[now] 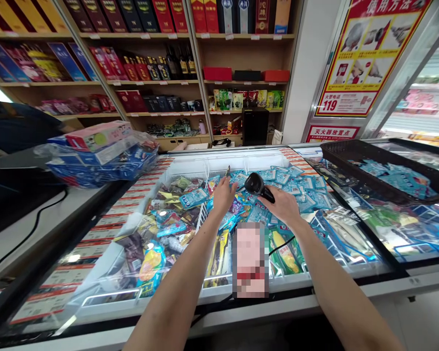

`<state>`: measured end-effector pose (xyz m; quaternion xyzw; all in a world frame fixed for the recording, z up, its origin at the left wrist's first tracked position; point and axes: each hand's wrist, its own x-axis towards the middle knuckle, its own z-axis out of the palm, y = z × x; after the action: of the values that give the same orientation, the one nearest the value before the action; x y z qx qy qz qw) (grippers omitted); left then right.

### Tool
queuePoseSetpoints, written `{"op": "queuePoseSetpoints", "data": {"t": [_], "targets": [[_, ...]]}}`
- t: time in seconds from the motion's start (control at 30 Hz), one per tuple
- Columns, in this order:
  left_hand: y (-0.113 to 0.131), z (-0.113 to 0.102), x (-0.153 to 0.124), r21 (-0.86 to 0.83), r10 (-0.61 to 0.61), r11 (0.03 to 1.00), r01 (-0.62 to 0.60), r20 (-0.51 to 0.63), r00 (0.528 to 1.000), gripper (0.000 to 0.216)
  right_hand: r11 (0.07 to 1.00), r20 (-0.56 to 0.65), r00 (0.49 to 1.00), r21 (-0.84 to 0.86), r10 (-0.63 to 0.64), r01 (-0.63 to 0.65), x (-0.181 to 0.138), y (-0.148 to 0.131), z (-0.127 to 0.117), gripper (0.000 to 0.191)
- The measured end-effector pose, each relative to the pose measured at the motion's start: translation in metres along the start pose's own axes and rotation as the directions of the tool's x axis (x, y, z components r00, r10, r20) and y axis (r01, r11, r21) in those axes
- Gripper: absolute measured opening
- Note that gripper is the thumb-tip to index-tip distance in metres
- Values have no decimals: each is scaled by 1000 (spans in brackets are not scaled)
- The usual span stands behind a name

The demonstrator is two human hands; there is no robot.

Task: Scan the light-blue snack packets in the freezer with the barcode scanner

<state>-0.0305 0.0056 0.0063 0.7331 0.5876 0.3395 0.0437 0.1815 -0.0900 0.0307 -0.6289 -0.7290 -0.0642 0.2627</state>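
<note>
My right hand [283, 207] is closed round the handle of a black barcode scanner [255, 184], its head tilted toward the left. My left hand [224, 197] reaches over the open chest freezer [179, 165], left of the scanner. A slim pointed thing [228, 170] sticks up from its fingers, too small to name for certain. Below both hands lie many blue ice-cream packets [259, 214], some partly hidden by the hands. White wire dividers [202, 217] part them from mixed ice-cream packs [151, 263] at the left. A black cable [281, 244] runs near my right forearm.
Blue boxes in plastic [102, 156] sit on the freezer's left side. A brown basket [351, 168] with blue packets stands at the right. A pixelated pink item [250, 258] is at the near edge. Shelves [142, 83] line the back. A person's dark sleeve [18, 122] shows far left.
</note>
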Motion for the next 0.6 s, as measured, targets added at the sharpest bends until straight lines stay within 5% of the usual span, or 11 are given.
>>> {"op": "queuePoseSetpoints", "data": {"t": [0.17,0.43,0.6], "targets": [[-3,16,15,31,-74,997,71,92,993,53,1000,5,1000,27,-5,5,0,0,-2,50],[-21,3,-10,-134,123,986,-98,192,974,60,998,-46,999,61,1,1,0,-2,-2,48],[-18,-12,-26,-222,203,959,-178,96,974,63,996,-77,997,81,-33,39,-3,-4,-2,47]]}}
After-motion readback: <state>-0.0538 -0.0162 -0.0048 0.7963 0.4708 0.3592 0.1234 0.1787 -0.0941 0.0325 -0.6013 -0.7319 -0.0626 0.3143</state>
